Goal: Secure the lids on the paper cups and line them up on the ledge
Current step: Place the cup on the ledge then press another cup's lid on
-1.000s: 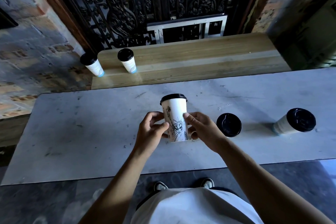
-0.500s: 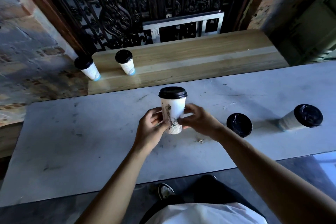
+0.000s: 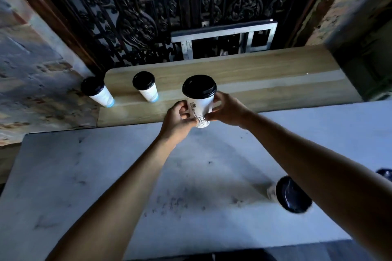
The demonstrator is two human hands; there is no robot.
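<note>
1. A white paper cup with a dark line drawing (image 3: 200, 110) is held upright in the air over the far edge of the grey desk (image 3: 84, 176), just in front of the wooden ledge (image 3: 265, 82).
2. Its black lid (image 3: 199, 86) sits on the rim and covers the mouth, so what is inside cannot be seen.
3. The left hand (image 3: 177, 119) grasps the lower left side of this cup, fingers curled against the wall.
4. The right hand (image 3: 226, 110) grasps the right side, thumb at the front and fingers wrapped behind.
5. Two more lidded white cups stand on the ledge at its left end: the leftmost cup (image 3: 97, 91) at the very corner, the second cup (image 3: 146, 87) near it to the right. Both stand apart from the held cup, and both have lids on, hiding their contents.
6. On the desk at the right, a fourth cup (image 3: 290, 195) shows its black lid beside the right forearm; its body is blurred.
7. Another dark lid (image 3: 385, 172) peeks in at the right edge, mostly hidden by the arm.
</note>
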